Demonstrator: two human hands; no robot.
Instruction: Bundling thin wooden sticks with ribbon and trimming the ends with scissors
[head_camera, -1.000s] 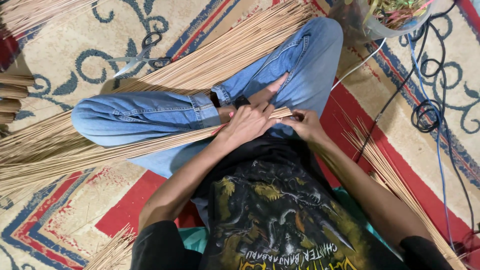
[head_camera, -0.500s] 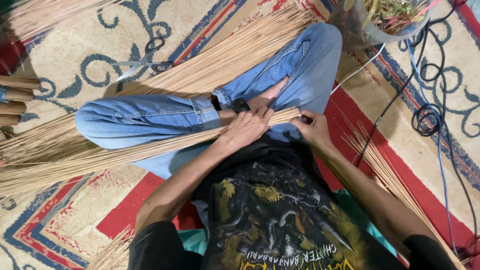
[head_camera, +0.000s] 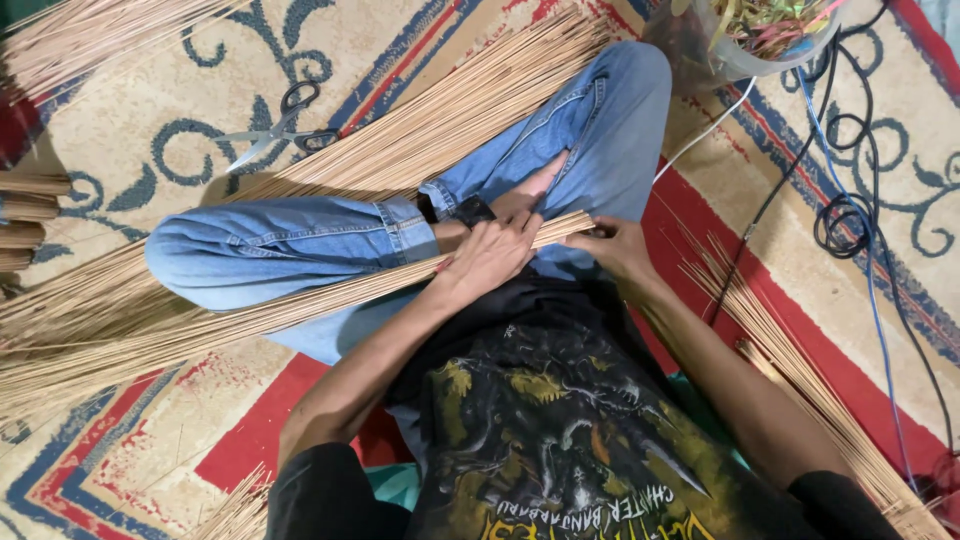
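Note:
I sit cross-legged in blue jeans on a patterned rug. A long bundle of thin tan sticks (head_camera: 250, 315) lies across my lap and fans out toward the left. My left hand (head_camera: 490, 255) wraps over the bundle near its gathered end. My right hand (head_camera: 615, 245) grips the tip of that end, just right of the left hand. Both hands rest on my crossed legs, close together.
A second sheaf of sticks (head_camera: 430, 130) lies behind my knee. Scissors (head_camera: 280, 125) rest on the rug at upper left. More sticks (head_camera: 800, 370) lie at the right. Black and blue cables (head_camera: 850, 215) coil at right, below a clear tub (head_camera: 760, 50).
The view has shifted slightly and the hands sit a little lower on the bundle's end. Their grip looks the same.

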